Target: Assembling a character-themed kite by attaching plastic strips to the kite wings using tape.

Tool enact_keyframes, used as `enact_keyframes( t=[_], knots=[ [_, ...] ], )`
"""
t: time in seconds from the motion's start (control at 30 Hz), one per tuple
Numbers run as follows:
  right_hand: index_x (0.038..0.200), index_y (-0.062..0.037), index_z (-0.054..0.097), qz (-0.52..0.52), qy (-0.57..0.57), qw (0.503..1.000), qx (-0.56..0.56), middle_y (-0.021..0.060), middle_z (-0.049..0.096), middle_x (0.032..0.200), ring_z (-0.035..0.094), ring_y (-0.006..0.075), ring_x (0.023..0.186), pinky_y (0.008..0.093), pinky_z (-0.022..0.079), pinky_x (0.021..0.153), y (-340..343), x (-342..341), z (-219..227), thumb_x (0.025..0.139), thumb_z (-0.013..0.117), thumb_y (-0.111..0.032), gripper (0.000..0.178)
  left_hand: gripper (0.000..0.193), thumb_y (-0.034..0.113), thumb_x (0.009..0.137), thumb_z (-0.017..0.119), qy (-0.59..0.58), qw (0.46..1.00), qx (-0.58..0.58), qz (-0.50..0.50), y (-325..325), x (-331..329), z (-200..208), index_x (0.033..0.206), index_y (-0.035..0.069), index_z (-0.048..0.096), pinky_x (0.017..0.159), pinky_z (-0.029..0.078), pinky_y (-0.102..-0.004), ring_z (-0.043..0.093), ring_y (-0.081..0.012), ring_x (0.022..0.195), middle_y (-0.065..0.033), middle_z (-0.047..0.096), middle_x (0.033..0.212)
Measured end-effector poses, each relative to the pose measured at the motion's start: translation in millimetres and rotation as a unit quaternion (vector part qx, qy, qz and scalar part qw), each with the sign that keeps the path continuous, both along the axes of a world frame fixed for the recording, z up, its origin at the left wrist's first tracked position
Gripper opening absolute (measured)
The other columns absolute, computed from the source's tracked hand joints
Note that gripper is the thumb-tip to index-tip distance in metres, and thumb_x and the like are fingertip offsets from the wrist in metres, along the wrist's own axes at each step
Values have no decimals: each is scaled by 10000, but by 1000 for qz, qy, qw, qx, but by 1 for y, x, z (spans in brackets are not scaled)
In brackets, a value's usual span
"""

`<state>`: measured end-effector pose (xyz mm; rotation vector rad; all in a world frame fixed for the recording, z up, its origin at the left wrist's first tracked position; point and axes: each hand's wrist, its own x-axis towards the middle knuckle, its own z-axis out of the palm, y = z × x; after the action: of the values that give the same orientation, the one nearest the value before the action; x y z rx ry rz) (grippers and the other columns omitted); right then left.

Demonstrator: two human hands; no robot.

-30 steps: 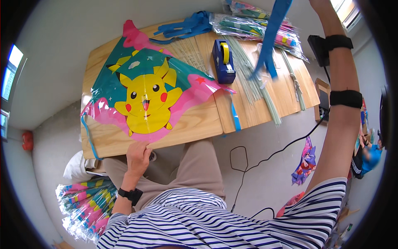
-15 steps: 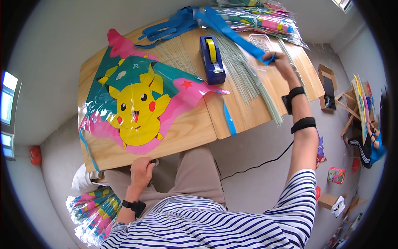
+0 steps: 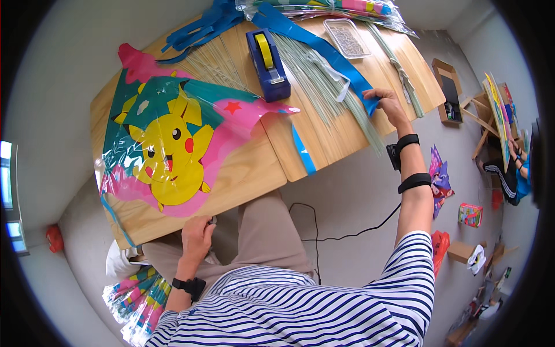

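Note:
My right hand (image 3: 388, 105) pinches the end of a wide blue ribbon (image 3: 324, 49), which runs taut from the back of the table over a bundle of thin pale rods (image 3: 315, 87). By the near table edge my left hand (image 3: 196, 234) is closed, with a small dark, shiny item (image 3: 213, 220) at its fingertips that I cannot make out. A thin plastic kite (image 3: 167, 150), green and pink with a yellow cartoon animal, lies spread on the left. Beside it stands a dark blue tape dispenser (image 3: 268, 66) with a yellow roll.
More blue ribbon (image 3: 208, 29) is heaped at the back, by bagged folded kites (image 3: 347, 8). A clear tray of small pieces (image 3: 348, 39) sits back right. Short blue strips (image 3: 302, 149) hang at the table (image 3: 243, 168) edge. Another person (image 3: 523, 168) works far right.
My right hand has drawn the ribbon end slightly nearer, over the rods. The view has shifted, so the tabletop appears further left. My left hand keeps its place by the edge.

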<state>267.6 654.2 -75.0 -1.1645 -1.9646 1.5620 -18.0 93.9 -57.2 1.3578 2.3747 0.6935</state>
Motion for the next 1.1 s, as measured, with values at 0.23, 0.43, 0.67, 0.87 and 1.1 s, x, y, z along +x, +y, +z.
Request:
enact_keyframes(
  t=[0.23, 0.43, 0.67, 0.87, 1.1],
  knots=[
    [982, -26, 744, -136, 15, 990, 33, 102, 699, 1086, 617, 192, 1002, 289, 480, 825, -10, 24, 7, 691, 476, 52, 404, 188, 38, 756, 689, -2, 1000, 5, 18, -6, 0, 2, 935, 16, 635, 731, 475, -415, 602, -353, 805, -151, 639, 853],
    [1185, 9, 652, -251, -183, 939, 147, 201, 676, 1112, 636, 274, 1061, 364, 496, 914, -12, 16, -7, 740, 767, -306, 557, 192, 42, 751, 695, -5, 1000, -3, -1, -4, 3, 1, 932, 18, 637, 731, 477, -414, 603, -352, 805, -158, 640, 860],
    [1182, -22, 636, -147, -251, 921, 258, 201, 676, 1107, 637, 325, 1063, 393, 491, 932, 10, -18, -28, 635, 834, -302, 646, 193, 48, 752, 696, 3, 1000, 0, -11, -12, 6, -2, 933, 18, 638, 745, 479, -416, 606, -352, 816, -157, 646, 870],
    [1037, -52, 687, -133, -251, 944, 168, 152, 704, 1041, 657, 301, 1011, 389, 506, 881, -12, -36, -37, 640, 835, -297, 489, 184, 58, 759, 693, -21, 999, -12, 30, -17, 5, -1, 930, 13, 642, 766, 481, -415, 610, -350, 836, -159, 649, 879],
    [963, -69, 715, -143, -286, 937, 138, 146, 716, 959, 675, 290, 951, 394, 514, 831, -45, -56, -33, 647, 840, -253, 386, 194, 52, 754, 694, -10, 1000, -6, -21, -5, 9, -3, 936, 10, 643, 773, 486, -414, 614, -355, 858, -166, 652, 895]
  ],
)
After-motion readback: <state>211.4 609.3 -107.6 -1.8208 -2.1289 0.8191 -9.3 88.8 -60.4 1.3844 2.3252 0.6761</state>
